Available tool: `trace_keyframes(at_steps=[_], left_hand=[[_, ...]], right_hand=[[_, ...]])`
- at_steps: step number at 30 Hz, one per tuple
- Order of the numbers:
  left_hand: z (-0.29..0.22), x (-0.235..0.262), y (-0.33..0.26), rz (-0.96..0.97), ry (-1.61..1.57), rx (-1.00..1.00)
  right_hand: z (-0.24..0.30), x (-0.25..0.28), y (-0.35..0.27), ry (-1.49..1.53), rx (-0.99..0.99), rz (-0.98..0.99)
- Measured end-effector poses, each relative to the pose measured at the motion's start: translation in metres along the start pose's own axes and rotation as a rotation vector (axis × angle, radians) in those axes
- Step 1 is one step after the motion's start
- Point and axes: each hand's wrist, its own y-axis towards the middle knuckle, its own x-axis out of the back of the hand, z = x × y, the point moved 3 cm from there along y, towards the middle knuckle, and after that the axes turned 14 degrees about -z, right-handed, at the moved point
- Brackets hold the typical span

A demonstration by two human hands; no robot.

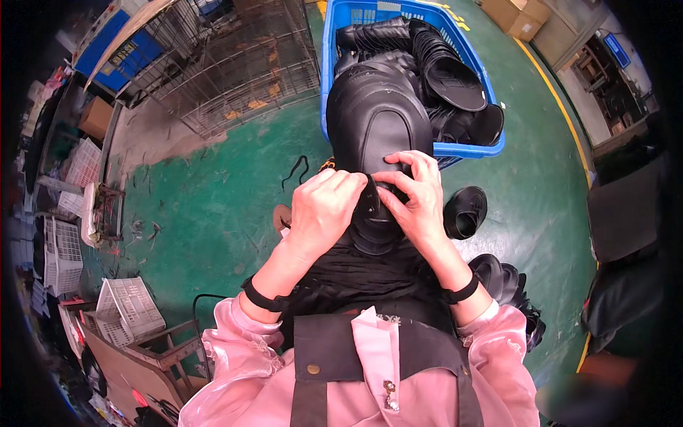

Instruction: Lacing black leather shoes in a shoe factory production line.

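Just this side of a blue basket (466,150) of black shoe parts (455,80), whose stage I cannot tell, the left hand (318,208) and right hand (421,202) both pinch a black shoe piece (368,202), work on it seemingly unfinished.

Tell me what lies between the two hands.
In the head view, a black flap with eyelets lies between the left hand and the right hand, its upper end at their fingertips.
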Motion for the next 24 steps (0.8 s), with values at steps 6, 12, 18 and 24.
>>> trace_keyframes(at_steps=[6, 12, 18, 24], left_hand=[[-0.001, -0.005, -0.001, -0.018, -0.054, 0.019], [-0.005, -0.009, 0.008, 0.024, -0.206, 0.145], [0.002, -0.023, 0.005, 0.161, -0.430, 0.478], [0.021, -0.031, -0.005, 0.090, -1.038, 1.038]], right_hand=[[-0.004, -0.005, -0.006, 0.034, -0.047, -0.049], [-0.013, -0.002, -0.009, 0.269, -0.204, -0.157], [-0.018, 0.004, -0.010, 0.435, -0.293, -0.142], [-0.014, 0.011, -0.008, 0.348, -0.208, -0.041]])
